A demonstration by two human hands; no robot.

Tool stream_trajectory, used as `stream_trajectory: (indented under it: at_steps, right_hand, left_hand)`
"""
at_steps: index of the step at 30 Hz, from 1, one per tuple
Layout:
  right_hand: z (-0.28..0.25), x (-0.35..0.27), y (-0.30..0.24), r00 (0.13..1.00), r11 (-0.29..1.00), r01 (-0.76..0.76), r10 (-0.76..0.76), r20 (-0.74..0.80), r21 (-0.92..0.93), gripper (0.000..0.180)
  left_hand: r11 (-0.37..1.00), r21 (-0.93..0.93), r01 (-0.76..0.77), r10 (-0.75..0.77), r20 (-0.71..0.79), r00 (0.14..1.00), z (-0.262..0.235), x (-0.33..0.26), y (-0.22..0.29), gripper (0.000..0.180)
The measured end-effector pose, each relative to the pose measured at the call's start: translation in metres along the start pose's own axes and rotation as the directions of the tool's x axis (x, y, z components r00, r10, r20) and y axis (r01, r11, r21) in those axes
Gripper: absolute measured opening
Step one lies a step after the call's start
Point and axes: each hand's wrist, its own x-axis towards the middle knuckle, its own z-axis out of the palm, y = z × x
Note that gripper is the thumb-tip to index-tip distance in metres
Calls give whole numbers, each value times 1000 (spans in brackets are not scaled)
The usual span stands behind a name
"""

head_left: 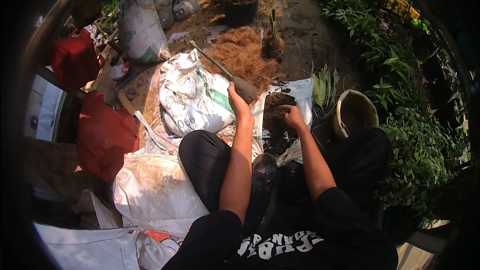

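Note:
My left hand [238,101] grips a plant with a long green stalk [210,61] just above its dark clump of roots and soil [245,88], holding it tilted up to the left. My right hand [293,116] rests with bent fingers in dark soil [276,112] lying on an opened white sack [299,90]. A round beige pot [354,113] stands tipped just right of that hand. I am crouched, my black-trousered knees on either side of my forearms.
White filled sacks [192,97] lie to the left, with red bags [102,135] beyond. A heap of brown coconut fibre [242,52], a black potted plant [240,0] and a small rooted cutting [273,42] lie ahead. Green plants [415,145] line the right side.

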Motion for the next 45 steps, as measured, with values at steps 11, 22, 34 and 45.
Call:
stream_trajectory:
  at_steps: [11, 22, 34, 45]
  right_hand:
    - [3, -19, 9, 998, 958, 65, -60, 27, -281, 37]
    - [38, -88, 1, 939, 789, 294, -133, 318, -539, 73]
    - [32, -73, 18, 963, 963, -25, 96, 250, -270, 35]
    - [-60, -20, -102, 748, 465, -655, 282, 601, 596, 34]
  left_hand:
    - [999, -8, 34, -34, 60, 998, 8, 6, 0, 76]
    - [1000, 9, 11, -12, 30, 999, 3, 7, 0, 78]
    - [1000, 1, 13, -13, 24, 1000, 2, 6, 1, 77]
    - [999, 40, 31, -32, 41, 999, -4, 16, -11, 70]
